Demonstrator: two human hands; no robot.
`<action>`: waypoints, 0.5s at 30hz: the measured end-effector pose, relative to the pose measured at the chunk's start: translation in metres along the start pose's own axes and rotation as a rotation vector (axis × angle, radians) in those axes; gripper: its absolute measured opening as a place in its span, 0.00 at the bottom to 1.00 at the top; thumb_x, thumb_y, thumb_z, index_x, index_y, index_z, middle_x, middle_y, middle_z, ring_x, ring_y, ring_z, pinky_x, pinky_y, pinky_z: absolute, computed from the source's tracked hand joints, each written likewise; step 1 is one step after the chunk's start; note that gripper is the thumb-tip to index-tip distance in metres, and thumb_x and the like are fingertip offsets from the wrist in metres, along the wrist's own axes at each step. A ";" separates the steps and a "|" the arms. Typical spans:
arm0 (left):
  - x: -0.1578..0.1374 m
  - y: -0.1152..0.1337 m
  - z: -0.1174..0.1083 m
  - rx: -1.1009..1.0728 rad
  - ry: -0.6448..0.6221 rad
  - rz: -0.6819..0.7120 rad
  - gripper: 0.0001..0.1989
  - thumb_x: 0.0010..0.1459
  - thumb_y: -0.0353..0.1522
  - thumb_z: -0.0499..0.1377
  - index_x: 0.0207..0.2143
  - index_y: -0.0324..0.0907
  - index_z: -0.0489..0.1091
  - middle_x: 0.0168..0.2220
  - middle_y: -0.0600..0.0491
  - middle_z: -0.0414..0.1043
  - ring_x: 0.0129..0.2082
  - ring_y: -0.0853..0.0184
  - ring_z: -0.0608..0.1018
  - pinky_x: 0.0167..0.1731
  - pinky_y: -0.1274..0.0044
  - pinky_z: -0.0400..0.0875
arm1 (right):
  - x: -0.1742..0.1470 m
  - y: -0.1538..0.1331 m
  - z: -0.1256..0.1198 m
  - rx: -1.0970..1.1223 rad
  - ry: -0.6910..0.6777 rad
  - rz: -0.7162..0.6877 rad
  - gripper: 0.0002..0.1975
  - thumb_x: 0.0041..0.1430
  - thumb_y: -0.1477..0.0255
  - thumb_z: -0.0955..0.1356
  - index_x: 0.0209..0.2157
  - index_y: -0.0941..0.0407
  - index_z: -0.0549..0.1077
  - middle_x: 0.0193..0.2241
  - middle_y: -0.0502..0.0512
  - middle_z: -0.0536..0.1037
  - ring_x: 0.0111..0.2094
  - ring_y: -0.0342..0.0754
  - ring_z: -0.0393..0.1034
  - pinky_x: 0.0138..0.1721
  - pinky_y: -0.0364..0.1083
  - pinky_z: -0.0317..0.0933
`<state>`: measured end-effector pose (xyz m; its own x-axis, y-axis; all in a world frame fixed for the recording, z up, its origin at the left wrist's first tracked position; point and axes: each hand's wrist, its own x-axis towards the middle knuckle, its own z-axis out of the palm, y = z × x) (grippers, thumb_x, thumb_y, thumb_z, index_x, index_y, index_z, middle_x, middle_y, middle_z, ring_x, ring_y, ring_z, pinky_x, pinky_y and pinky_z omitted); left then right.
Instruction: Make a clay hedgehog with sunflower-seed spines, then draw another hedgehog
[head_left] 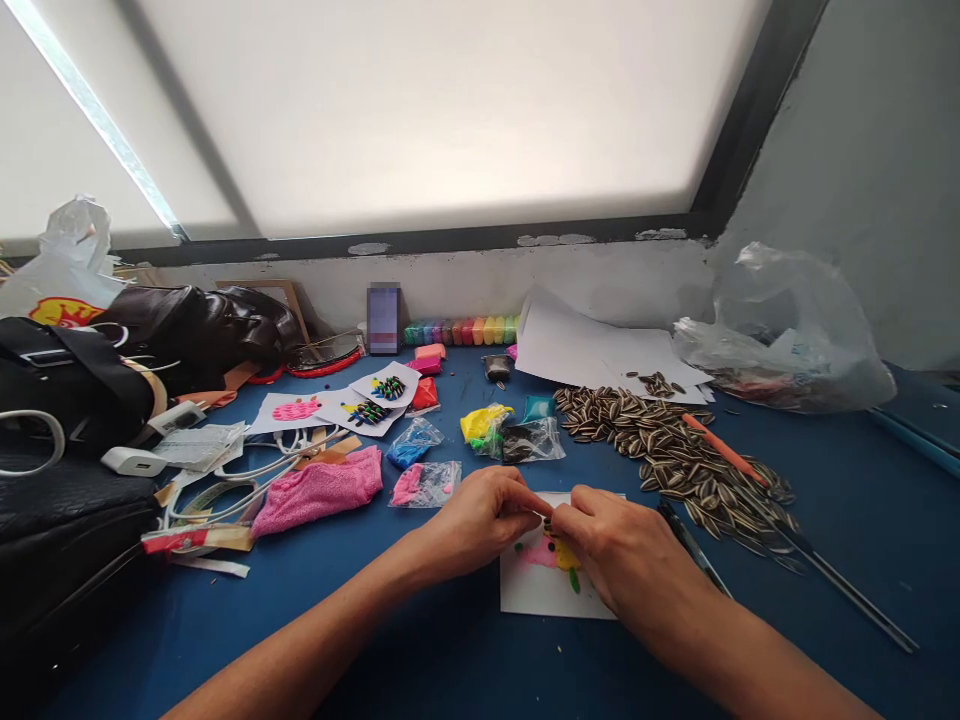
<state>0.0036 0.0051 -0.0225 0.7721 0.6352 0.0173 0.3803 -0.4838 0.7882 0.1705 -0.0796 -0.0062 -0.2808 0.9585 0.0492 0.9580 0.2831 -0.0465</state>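
Note:
A white paper card lies on the blue table before me, bearing pink clay, yellow clay, a green piece and small dark dots. Over the card's far part, my left hand has its thumb and index finger pinched. My right hand is also closed, its fingertips meeting the left ones and covering the card's right side. Whatever is between the fingers is too small or hidden to make out. Bags of blue clay, pink clay and yellow clay lie beyond my left hand.
Striped sunflower seeds spread at the right, with an orange stick and a slim metal tool on them. A dark pen lies beside my right hand. Leftward are a pink cloth, cables and black bags.

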 end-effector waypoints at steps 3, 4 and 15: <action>0.000 0.000 0.000 0.005 0.001 0.000 0.12 0.57 0.27 0.57 0.37 0.46 0.80 0.30 0.55 0.68 0.30 0.71 0.70 0.31 0.81 0.61 | 0.000 -0.001 0.000 0.017 -0.004 0.004 0.10 0.59 0.82 0.65 0.30 0.54 0.72 0.26 0.50 0.72 0.25 0.44 0.65 0.25 0.43 0.49; 0.000 0.000 0.000 0.008 0.002 -0.006 0.12 0.57 0.27 0.57 0.38 0.46 0.79 0.30 0.55 0.67 0.30 0.71 0.70 0.30 0.81 0.61 | 0.000 -0.001 0.000 0.022 -0.003 0.008 0.10 0.60 0.82 0.65 0.29 0.54 0.72 0.26 0.50 0.72 0.26 0.44 0.66 0.25 0.43 0.50; -0.001 -0.002 0.002 -0.042 0.046 -0.050 0.11 0.54 0.27 0.57 0.38 0.41 0.78 0.29 0.55 0.69 0.27 0.72 0.70 0.27 0.82 0.61 | -0.005 0.007 0.000 -0.002 0.106 0.003 0.08 0.61 0.76 0.65 0.28 0.54 0.69 0.25 0.48 0.72 0.25 0.45 0.69 0.24 0.43 0.51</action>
<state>0.0034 0.0040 -0.0251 0.7281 0.6854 0.0050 0.3950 -0.4256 0.8141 0.1781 -0.0821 -0.0067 -0.2700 0.9504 0.1547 0.9590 0.2798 -0.0451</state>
